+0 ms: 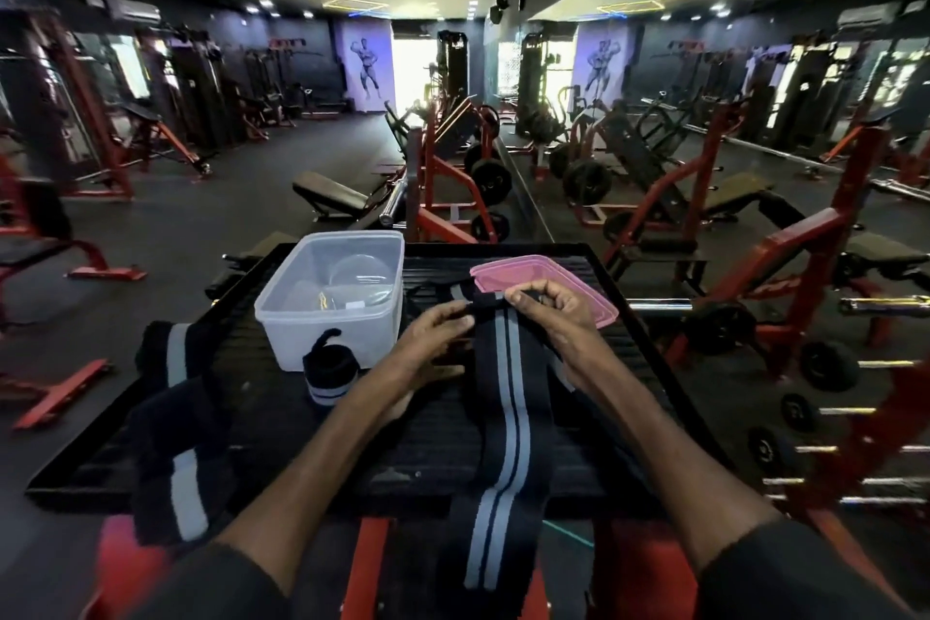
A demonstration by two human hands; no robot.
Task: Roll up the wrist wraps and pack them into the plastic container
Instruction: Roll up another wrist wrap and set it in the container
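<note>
While both hands pinch its far end, the long wrist wrap (pixel 506 418) lies stretched out flat, running from the fingertips back toward the person and hanging over the near edge of the black platform (pixel 594 428). The left hand (pixel 433 332) closes thumb and fingers on the left corner of that end; the right hand (pixel 546 305) closes on the right corner, where a short black tab stands up between the two. No turn of the roll is visible yet, so this wrap appears to be at the very start of rolling.

Just left of the left hand, a rolled wrap (pixel 329 375) stands on end, its loop sticking up, touching or almost touching the front wall of the clear plastic container (pixel 302 337). It is finished but not yet packed. The container sits beyond and to the left of the left hand, open; only clear rounded items show inside, and no wrap can be seen in it. Directly beyond the right hand lies the pink lid (pixel 578 282), off the container and flat on the platform.

Far left of both hands, more unrolled wraps (pixel 183 423) lie in a loose dark heap at the platform's edge; their number cannot be told.

By this evidence the task is early: one wrap rolled, one begun, the heap untouched, nothing packed, the lid still to go on.
</note>
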